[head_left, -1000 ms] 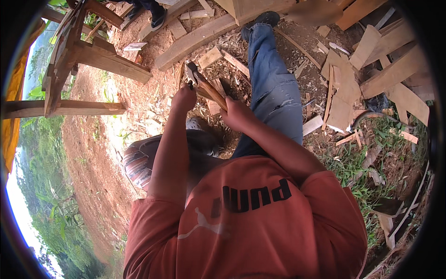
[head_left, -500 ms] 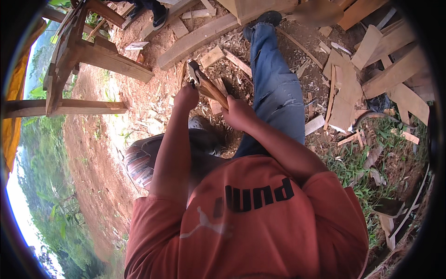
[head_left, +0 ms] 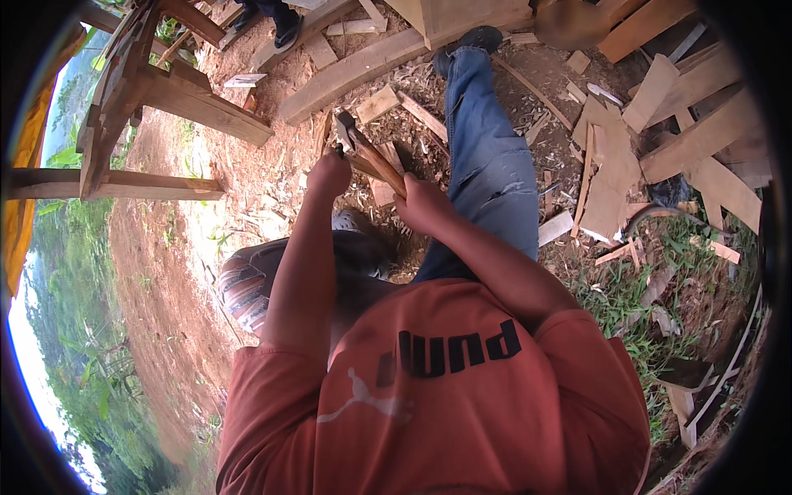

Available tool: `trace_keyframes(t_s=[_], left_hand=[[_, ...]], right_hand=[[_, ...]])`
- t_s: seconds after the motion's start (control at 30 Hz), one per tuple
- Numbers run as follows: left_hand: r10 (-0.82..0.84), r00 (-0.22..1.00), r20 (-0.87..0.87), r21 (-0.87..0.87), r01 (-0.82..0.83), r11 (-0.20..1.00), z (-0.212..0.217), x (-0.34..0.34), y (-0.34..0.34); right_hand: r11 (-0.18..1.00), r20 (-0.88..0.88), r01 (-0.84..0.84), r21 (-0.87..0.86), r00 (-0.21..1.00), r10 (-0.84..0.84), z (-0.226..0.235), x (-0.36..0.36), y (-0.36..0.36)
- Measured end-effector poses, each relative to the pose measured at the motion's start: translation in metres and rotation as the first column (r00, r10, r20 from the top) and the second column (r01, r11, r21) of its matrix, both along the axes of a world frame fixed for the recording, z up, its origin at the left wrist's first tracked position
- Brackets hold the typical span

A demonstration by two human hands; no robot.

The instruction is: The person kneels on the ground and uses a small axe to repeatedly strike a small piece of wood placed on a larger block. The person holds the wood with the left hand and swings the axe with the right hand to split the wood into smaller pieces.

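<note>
A wooden-handled hammer (head_left: 381, 167) slants up and left from my right hand (head_left: 426, 206), whose fingers are wrapped round the lower end of its handle. Its metal head (head_left: 345, 124) is just above my left hand (head_left: 330, 175). My left hand is closed in a fist, with a small dark end (head_left: 338, 150) showing at its top; what it belongs to I cannot make out. Below the hammer lies a pale wood piece (head_left: 384, 191), partly hidden by the handle and my right hand. Whether the hammer's head touches anything is unclear.
My legs spread round the work, the right one in blue jeans (head_left: 492, 173). A long beam (head_left: 355, 74) lies beyond it. A timber frame (head_left: 198, 103) stands at left, boards (head_left: 606, 165) pile up at right. Another person's foot (head_left: 287, 29) shows at the top left.
The whole view has shifted very slightly. Both hands and the hammer keep nearly the same pose.
</note>
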State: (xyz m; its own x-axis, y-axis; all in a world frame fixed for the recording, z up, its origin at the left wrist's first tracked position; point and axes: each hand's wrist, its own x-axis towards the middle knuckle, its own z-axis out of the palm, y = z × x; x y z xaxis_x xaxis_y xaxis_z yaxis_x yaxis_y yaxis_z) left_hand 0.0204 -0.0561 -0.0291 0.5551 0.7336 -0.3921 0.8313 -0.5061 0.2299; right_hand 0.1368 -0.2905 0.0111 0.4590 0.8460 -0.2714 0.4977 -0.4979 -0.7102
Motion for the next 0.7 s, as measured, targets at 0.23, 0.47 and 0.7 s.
trace_keyframes(t_s=[0.23, 0.47, 0.7], left_hand=[[-0.1, 0.995, 0.019, 0.079, 0.098, 0.992, -0.046, -0.01, 0.025], [0.018, 0.999, 0.047, 0.021, -0.019, 1.0, 0.01, 0.006, -0.008], [0.005, 1.0, 0.029, 0.01, -0.005, 1.0, -0.002, 0.003, 0.003]], right_hand=[[0.996, 0.021, 0.04, -0.083, 0.999, -0.038, -0.045, 0.015, -0.016], [0.997, -0.068, 0.069, -0.017, 0.995, -0.07, 0.008, 0.019, 0.005], [0.996, 0.002, 0.007, -0.087, 1.0, -0.007, -0.016, 0.015, 0.007]])
